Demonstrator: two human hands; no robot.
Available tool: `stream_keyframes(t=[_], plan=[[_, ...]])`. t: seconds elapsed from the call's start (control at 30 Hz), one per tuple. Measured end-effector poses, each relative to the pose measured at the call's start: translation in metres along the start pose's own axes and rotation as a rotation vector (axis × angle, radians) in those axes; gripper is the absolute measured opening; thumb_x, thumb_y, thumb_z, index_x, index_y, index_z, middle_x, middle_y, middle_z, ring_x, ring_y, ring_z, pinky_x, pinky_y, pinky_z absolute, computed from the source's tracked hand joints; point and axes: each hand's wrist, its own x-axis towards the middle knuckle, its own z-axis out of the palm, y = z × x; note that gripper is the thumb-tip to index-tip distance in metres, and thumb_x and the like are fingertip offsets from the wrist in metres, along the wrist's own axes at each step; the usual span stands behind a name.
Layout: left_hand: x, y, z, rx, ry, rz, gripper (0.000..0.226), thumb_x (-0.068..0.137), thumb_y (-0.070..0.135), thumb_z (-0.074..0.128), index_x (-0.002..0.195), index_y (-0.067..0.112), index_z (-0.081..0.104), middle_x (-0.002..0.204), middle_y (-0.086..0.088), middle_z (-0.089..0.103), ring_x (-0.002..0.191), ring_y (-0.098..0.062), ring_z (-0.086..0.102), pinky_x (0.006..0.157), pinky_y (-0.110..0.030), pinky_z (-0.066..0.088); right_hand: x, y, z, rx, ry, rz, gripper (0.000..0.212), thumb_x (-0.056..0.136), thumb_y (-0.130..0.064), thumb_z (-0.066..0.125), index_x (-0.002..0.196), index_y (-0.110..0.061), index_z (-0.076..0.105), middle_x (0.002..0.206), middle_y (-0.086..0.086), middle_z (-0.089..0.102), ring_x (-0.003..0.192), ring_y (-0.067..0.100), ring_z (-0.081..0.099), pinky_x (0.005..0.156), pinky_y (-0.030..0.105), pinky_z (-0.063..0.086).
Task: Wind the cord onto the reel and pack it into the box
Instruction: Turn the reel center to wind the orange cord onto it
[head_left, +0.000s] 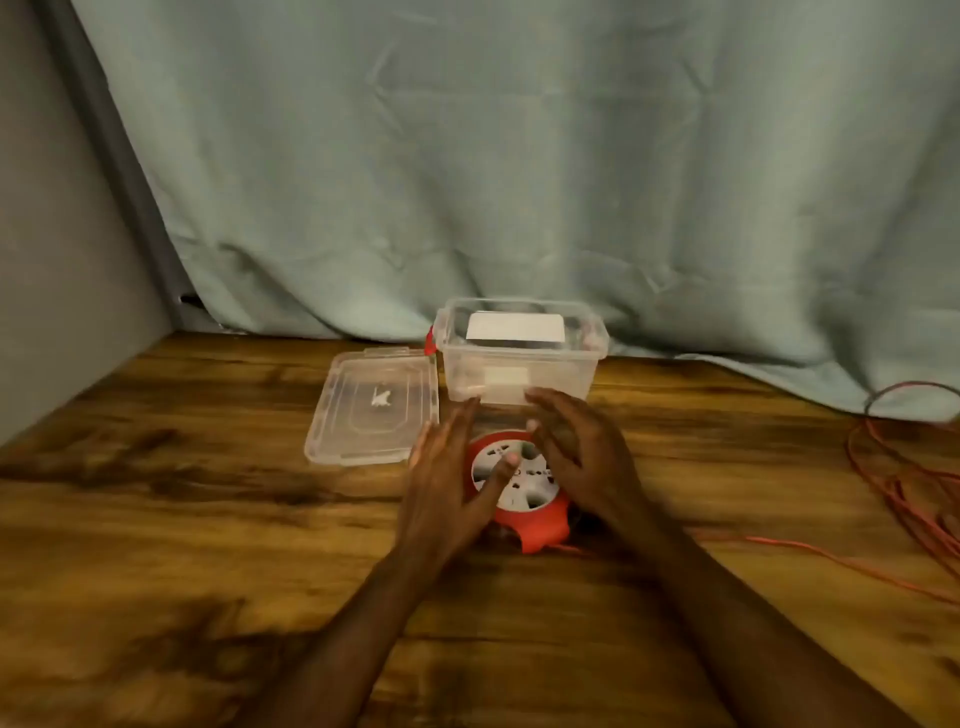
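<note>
A red reel (519, 488) with a white socket face is seen lying flat on a wooden table (208, 519), and every place here is given from that reel. The left hand (447, 488) is held at the reel's left edge, its fingers straight and spread, with the thumb laid across the white face. The right hand (576, 452) is held over the reel's right side, its fingers straight and close together, pointing away from the person. Nothing is gripped by either hand; whether the right palm touches the reel cannot be told, as the frame is blurred there.

Just behind the reel, a clear plastic box (519, 358) is set upright with its top open; 2 white labels are seen on it, 1 on the near wall and 1 farther back. A small red part shows at the box's left rear corner. Behind and to the left of the reel, just beside the box, a clear lid (371, 410) is laid flat on the table.

From the reel's lower right edge, an orange cord (831, 561) is run across the table to the right, where it lies unwound in loose loops well apart from the reel. Behind the box, a pale green curtain (519, 156) is hung down to the table.
</note>
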Motion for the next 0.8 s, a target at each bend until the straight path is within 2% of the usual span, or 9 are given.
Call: stream_keyframes(t=[0.07,0.13,0.2,0.3,0.37,0.5,0.6,0.7,0.8], plan=[[0.008,-0.008,0.003,0.065,0.061,0.044,0.055,0.098,0.054,0.049,0.146,0.028,0.046,0.146,0.004,0.052,0.133,-0.012,0.046,0.115,-0.042,0.039,0.003,0.011,0.0,0.028,-0.027,-0.042,0.035,0.087,-0.029,0.068,0.122,-0.024,0.073,0.114,-0.006,0.074,0.104,0.014,0.068,0.091,0.045,0.059],[0.015,-0.018,0.006,0.102,0.089,0.038,0.041,0.099,0.046,0.047,0.133,0.025,0.059,0.13,0.004,0.057,0.119,-0.012,0.052,0.099,-0.041,0.049,0.002,0.019,-0.002,0.02,-0.163,-0.038,0.033,0.081,-0.027,0.071,0.113,-0.025,0.075,0.104,-0.014,0.074,0.098,0.007,0.068,0.087,0.04,0.06],[0.018,-0.019,0.01,0.097,0.059,-0.028,0.039,0.101,0.046,0.042,0.126,0.025,0.063,0.123,0.004,0.057,0.113,-0.012,0.055,0.092,-0.035,0.051,0.004,0.019,-0.007,-0.029,-0.309,-0.058,0.04,0.079,-0.037,0.071,0.118,-0.029,0.072,0.11,-0.015,0.068,0.104,0.005,0.062,0.091,0.033,0.056],[0.021,-0.02,0.018,0.15,0.012,-0.085,0.047,0.102,0.052,0.04,0.131,0.023,0.061,0.125,0.0,0.065,0.113,-0.016,0.058,0.09,-0.03,0.045,0.007,0.027,-0.015,-0.079,-0.471,-0.039,0.053,0.076,-0.052,0.074,0.127,-0.041,0.065,0.126,-0.013,0.055,0.114,0.006,0.055,0.095,0.027,0.052],[0.025,-0.017,0.019,0.169,0.021,-0.103,0.049,0.101,0.055,0.04,0.133,0.023,0.06,0.125,-0.001,0.068,0.112,-0.019,0.06,0.091,-0.034,0.047,0.006,0.033,-0.021,0.007,-0.475,-0.012,0.056,0.074,-0.05,0.082,0.127,-0.042,0.065,0.127,-0.013,0.054,0.117,0.004,0.054,0.098,0.026,0.051],[0.036,-0.006,0.021,0.241,-0.024,-0.151,0.046,0.101,0.056,0.042,0.125,0.026,0.067,0.113,0.002,0.074,0.094,-0.01,0.062,0.079,-0.025,0.04,0.005,0.034,-0.03,-0.004,-0.407,0.072,0.053,0.071,-0.044,0.091,0.119,-0.043,0.069,0.121,-0.014,0.051,0.113,0.004,0.055,0.097,0.035,0.056],[0.044,-0.002,0.021,-0.036,-0.04,-0.264,0.044,0.099,0.06,0.044,0.121,0.031,0.068,0.107,0.005,0.076,0.09,-0.008,0.065,0.083,-0.029,0.051,0.003,0.03,-0.03,-0.01,-0.354,0.138,0.049,0.065,-0.045,0.094,0.108,-0.044,0.071,0.117,-0.016,0.049,0.109,0.008,0.056,0.092,0.036,0.059],[0.047,-0.009,0.023,-0.412,-0.054,-0.352,0.048,0.09,0.069,0.046,0.113,0.034,0.069,0.102,0.003,0.077,0.092,-0.018,0.074,0.085,-0.048,0.06,0.001,0.029,-0.028,-0.061,-0.264,0.187,0.049,0.055,-0.058,0.092,0.097,-0.041,0.073,0.111,-0.015,0.05,0.107,0.015,0.055,0.083,0.032,0.056],[0.05,-0.016,0.022,-0.529,-0.047,-0.382,0.032,0.1,0.047,0.05,0.11,0.027,0.072,0.1,0.0,0.078,0.091,-0.019,0.075,0.085,-0.048,0.061,-0.002,0.021,-0.02,-0.098,-0.201,0.228,0.043,0.052,-0.062,0.091,0.084,-0.043,0.069,0.106,-0.011,0.051,0.104,0.016,0.053,0.078,0.031,0.052]])
